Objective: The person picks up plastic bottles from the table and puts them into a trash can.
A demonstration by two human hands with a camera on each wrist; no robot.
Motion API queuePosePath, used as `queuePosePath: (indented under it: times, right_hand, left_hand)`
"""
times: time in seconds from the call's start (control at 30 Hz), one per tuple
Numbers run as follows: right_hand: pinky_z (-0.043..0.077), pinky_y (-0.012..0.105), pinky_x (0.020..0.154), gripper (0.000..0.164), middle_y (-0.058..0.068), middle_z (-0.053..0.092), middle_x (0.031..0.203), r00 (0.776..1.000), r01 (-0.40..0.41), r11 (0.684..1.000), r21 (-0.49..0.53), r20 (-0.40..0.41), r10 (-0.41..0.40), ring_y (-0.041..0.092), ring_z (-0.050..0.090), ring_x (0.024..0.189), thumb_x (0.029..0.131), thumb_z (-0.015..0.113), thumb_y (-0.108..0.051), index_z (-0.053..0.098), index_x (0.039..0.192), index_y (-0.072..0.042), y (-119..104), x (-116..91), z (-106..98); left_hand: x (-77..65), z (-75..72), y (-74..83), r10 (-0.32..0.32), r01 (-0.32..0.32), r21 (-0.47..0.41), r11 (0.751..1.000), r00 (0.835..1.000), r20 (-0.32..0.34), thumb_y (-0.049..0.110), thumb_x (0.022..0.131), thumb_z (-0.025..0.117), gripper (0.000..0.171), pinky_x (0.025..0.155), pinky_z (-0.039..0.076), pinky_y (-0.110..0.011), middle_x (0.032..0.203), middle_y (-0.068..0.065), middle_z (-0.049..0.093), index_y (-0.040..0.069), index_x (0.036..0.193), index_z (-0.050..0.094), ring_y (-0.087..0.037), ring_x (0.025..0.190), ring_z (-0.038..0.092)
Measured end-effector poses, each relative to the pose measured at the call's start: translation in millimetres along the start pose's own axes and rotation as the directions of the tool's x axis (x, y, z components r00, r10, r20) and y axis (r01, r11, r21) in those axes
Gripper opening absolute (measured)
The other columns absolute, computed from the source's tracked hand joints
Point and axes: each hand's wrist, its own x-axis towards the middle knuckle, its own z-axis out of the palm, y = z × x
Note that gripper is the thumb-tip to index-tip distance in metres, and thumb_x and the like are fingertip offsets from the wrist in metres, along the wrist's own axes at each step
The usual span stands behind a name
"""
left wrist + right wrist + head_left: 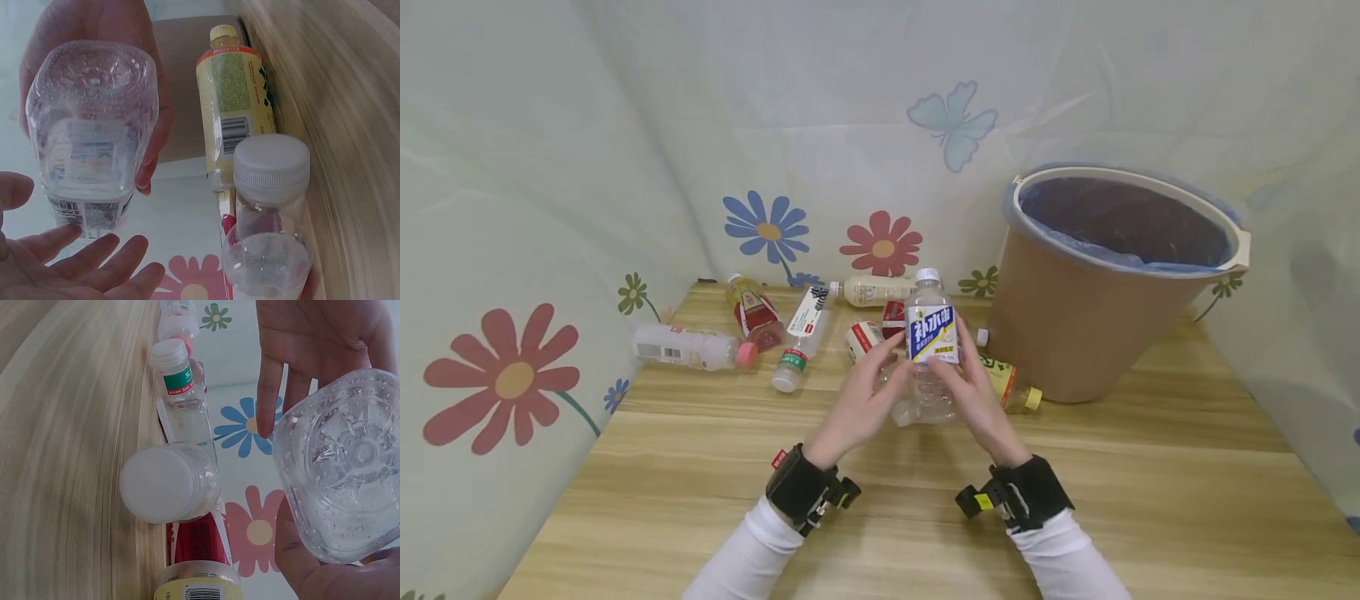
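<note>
An upright clear plastic bottle (934,396) with a white cap and a blue, white and yellow label is between my hands. My right hand (983,404) holds it from the right side; in the right wrist view its thumb (290,531) lies along the bottle's lower edge. My left hand (859,407) is at the bottle's left, its fingers (128,256) spread and fairly straight beside the label end in the left wrist view. Below the hands lies another clear bottle with a white cap (272,165). Close to the right hand lies a yellow-capped bottle (234,106).
A brown bin (1067,325) with a bluish liner stands at the back right. Several more bottles lie at the left and back, including a pink-capped one (685,347), a red-labelled one (754,312) and a green-banded one (805,333). A flowered curtain (820,125) hangs behind the wooden table (910,533).
</note>
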Motion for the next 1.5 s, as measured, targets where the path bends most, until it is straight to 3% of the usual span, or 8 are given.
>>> queuePosePath:
  times: [0.1, 0.63, 0.8, 0.9, 1.17, 1.5]
  right_hand:
    - [0.045, 0.054, 0.112, 0.077, 0.02, 0.036, 0.157, 1.0, -0.02, 1.0, -0.011, -0.003, 0.02, 0.039, 0.049, 0.136, 0.105, 0.049, -0.02, 0.0, 0.164, -0.029, -1, 0, 0]
    - [0.045, 0.058, 0.11, 0.079, 0.022, 0.035, 0.156, 0.994, -0.094, 0.99, -0.102, -0.065, 0.088, 0.044, 0.049, 0.137, 0.102, 0.056, -0.028, 0.005, 0.163, -0.034, -2, -1, -6]
    - [0.047, 0.056, 0.11, 0.083, 0.021, 0.027, 0.163, 0.998, -0.046, 0.976, -0.212, -0.06, 0.034, 0.043, 0.05, 0.136, 0.102, 0.058, -0.024, 0.003, 0.164, -0.022, -12, 1, -10]
    - [0.046, 0.056, 0.111, 0.084, 0.018, 0.02, 0.168, 0.998, 0.015, 0.946, -0.325, -0.06, -0.036, 0.041, 0.047, 0.138, 0.1, 0.06, -0.023, 0.005, 0.164, -0.017, -23, 4, -14]
    - [0.054, 0.054, 0.098, 0.086, 0.022, 0.034, 0.16, 0.984, 0.127, 0.84, -0.527, -0.041, -0.175, 0.039, 0.054, 0.127, 0.098, 0.063, -0.024, 0.008, 0.164, -0.017, -68, 14, -27]
    - [0.052, 0.051, 0.086, 0.085, 0.025, 0.045, 0.147, 0.909, 0.217, 0.657, -0.722, -0.095, -0.405, 0.036, 0.053, 0.117, 0.096, 0.065, -0.028, 0.014, 0.163, -0.019, -140, 19, -36]
  left_hand:
    - [0.0, -2.3, 0.5, 0.014, -0.013, 0.033, 0.999, 1.0, -0.021, 0.036, 0.106, 0.048, 0.055, 0.114, 0.043, -0.055, 0.157, -0.015, 0.045, 0.012, 0.155, 0.039, -0.038, 0.139, 0.049]
    - [-5.0, -3.8, -2.5, 0.098, -0.076, 0.222, 0.972, 0.991, -0.09, 0.027, 0.104, 0.053, 0.055, 0.122, 0.034, -0.05, 0.159, -0.015, 0.042, 0.006, 0.153, 0.041, -0.032, 0.148, 0.041]
    - [-5.8, -2.1, -2.8, 0.104, -0.076, 0.271, 0.959, 0.991, -0.088, 0.026, 0.103, 0.055, 0.056, 0.12, 0.036, -0.052, 0.159, -0.018, 0.04, 0.004, 0.153, 0.04, -0.034, 0.147, 0.041]
    - [-4.6, -1.0, -2.9, 0.113, -0.082, 0.301, 0.95, 0.99, -0.086, 0.025, 0.102, 0.056, 0.056, 0.12, 0.037, -0.052, 0.16, -0.017, 0.039, 0.006, 0.153, 0.041, -0.034, 0.147, 0.04]
    - [2.6, 0.8, 3.5, 0.14, -0.105, 0.345, 0.933, 0.987, -0.076, 0.025, 0.102, 0.057, 0.055, 0.119, 0.038, -0.052, 0.161, -0.017, 0.039, 0.007, 0.152, 0.043, -0.035, 0.147, 0.041]
    - [7.3, 2.7, 11.0, 0.103, -0.08, 0.349, 0.934, 0.994, -0.048, 0.025, 0.101, 0.058, 0.057, 0.119, 0.036, -0.056, 0.163, -0.016, 0.035, 0.01, 0.153, 0.041, -0.038, 0.147, 0.04]
